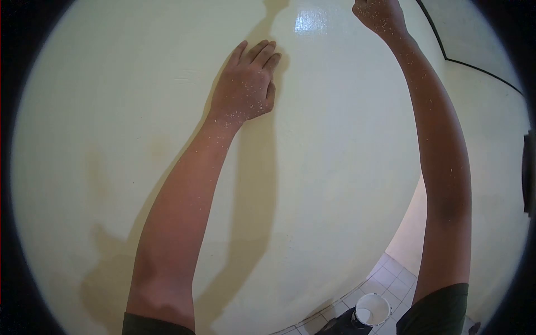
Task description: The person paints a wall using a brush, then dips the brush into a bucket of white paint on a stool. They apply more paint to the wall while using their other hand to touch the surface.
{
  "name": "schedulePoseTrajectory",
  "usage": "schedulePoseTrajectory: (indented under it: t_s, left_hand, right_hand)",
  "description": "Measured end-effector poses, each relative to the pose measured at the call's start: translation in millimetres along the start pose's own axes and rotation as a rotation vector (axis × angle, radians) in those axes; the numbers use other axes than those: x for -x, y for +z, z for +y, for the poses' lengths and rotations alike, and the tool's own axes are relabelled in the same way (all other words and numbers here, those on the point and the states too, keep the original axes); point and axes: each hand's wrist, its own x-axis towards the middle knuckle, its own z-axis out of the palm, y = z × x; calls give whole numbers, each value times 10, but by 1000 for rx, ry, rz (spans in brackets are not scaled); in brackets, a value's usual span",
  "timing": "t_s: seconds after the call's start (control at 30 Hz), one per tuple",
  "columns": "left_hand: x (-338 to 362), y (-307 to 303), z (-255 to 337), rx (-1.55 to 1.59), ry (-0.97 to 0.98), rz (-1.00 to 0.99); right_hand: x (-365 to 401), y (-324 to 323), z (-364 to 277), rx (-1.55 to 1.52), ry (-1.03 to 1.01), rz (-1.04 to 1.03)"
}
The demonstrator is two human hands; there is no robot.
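On the wall (pixel 335 178), the left hand (pixel 244 89) lay flat and open; higher, the right hand (pixel 381 17) was cropped, grip unclear.

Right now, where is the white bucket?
Head view, bottom right: the white bucket stands on the tiled floor below the wall, beside the right arm's sleeve.

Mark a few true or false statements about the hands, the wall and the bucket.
1. The left hand lies flat on the wall. True.
2. The right hand hangs down near the floor. False: it is raised high, at the top of the view.
3. A bucket stands on the tiled floor. True.
4. The left hand holds a brush. False: it holds nothing, and its fingers lie together on the wall.
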Motion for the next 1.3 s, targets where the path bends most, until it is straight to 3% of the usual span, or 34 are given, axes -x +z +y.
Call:
schedulePoseTrajectory:
  t_s: [0.1, 0.17, 0.23, 0.33, 0.43, 0.5, 0.6, 0.7, 0.77, 0.83, 0.9, 1.0, 1.13, 1.3]
  left_hand:
    - [-3, 3, -1, 26, -9, 14]
    - [-8, 6, 2, 33, -7, 18]
    - [-3, 8, 7, 13, -3, 19]
    - [-13, 18, -20, 0, 2, 39]
    - [-22, 31, -24, -5, 1, 41]
    - [-46, 28, -37, -13, 0, 41]
    - [-38, 31, -39, -13, -1, 42]
    - [-46, 16, -67, -1, -5, 45]
    - [-45, 24, -59, -1, -5, 43]
    - [-33, 35, -50, 5, -3, 48]
    - [-33, 36, -67, 16, -3, 52]
    - [-7, 54, -37, 37, -10, 49]
    - [-8, 52, -31, 22, -13, 44]
    - [-17, 71, -18, 35, -18, 50]
  right_hand:
    - [-30, 45, 280, 42, -113, -247]
    - [-96, -165, 89, 67, -1, -651]
    - [49, -266, -12, 71, 37, -822]
    - [466, -259, -3, 58, -25, -706]
    - [677, -318, 25, -182, -223, -816]
    - [745, -355, -77, -205, -128, -1058]
    - [922, -302, -69, -243, -84, -1167]
    - [811, -345, -122, -190, -35, -1048]
    - [748, -102, 206, -257, -210, -712]
    - [570, -164, 72, -127, -150, -526]
    - [356, 118, 432, -140, -288, -285]
    - [150, -141, -47, -36, 178, -316]
    - [-94, 57, 14, 45, 84, -50]
    - [-83, 72, -192, 165, 55, -39]
